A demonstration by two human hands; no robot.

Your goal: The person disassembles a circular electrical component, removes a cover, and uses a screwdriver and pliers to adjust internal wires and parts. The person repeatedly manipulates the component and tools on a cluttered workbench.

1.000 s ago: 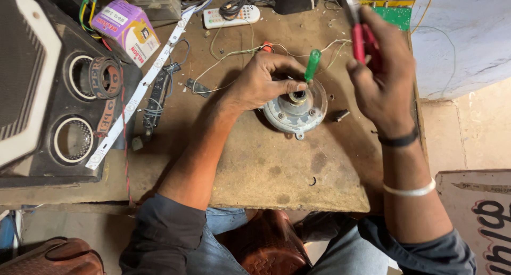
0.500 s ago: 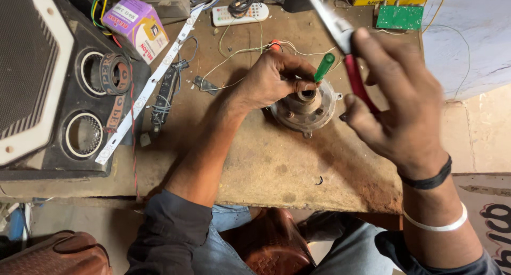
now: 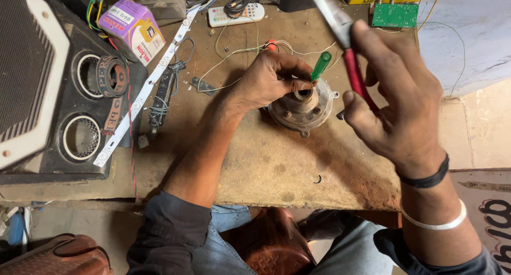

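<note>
Gripping a green-handled screwdriver, the left hand rests closed on the hub of a round grey motor, the tool tilted with its tip at the motor's centre. The motor sits flat on the worn brown desk, near the far middle. The right hand is raised above the desk, just right of the motor, its grip closed around red-handled pliers whose metal nose points up and away. Thin pale wires trail from the motor toward a white remote. A white strip lies diagonally at left, beside a black speaker cabinet and a purple box. A green circuit board lies at the far right.
</note>
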